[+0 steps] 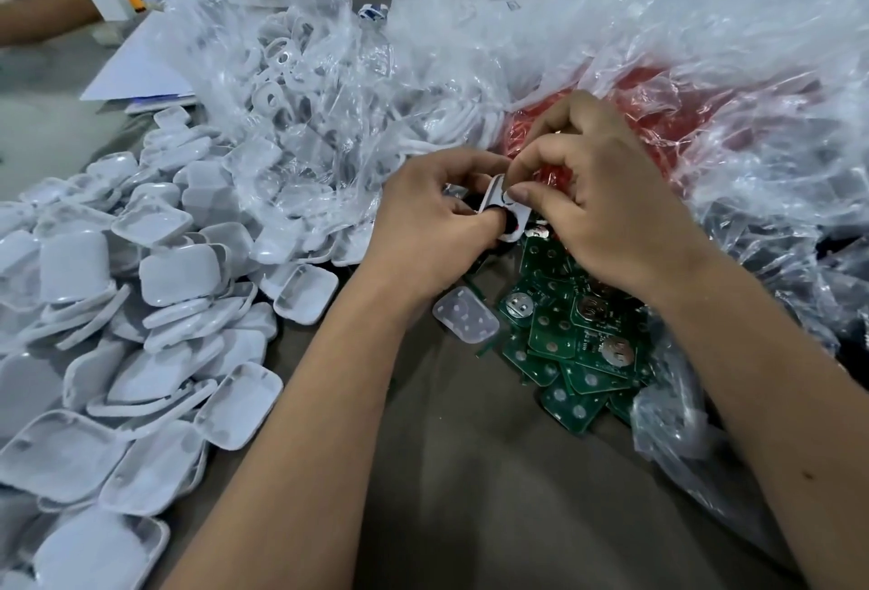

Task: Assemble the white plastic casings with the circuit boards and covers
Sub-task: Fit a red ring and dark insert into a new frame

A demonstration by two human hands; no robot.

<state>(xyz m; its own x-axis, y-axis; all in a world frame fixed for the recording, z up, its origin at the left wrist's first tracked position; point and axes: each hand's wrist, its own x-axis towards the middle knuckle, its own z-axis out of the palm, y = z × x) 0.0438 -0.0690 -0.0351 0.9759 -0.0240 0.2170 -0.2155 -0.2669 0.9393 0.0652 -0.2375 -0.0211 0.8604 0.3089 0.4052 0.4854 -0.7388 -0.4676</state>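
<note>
Head view: white casing halves (141, 331) heap on the grey worktop (470, 472) beside green circuit boards (573, 345). Beyond, left hand (432, 232) and right hand (602, 208) both pinch one white casing (505, 213) before clear plastic bags (564, 49).

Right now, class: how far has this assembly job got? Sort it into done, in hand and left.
Done: cannot be told; the white shells piled on the left mostly look like open halves. In hand: the left hand and right hand both grip one white casing, working at it. Left: plenty, going by the heap of green circuit boards, a loose clear cover and bagged white parts.
</note>
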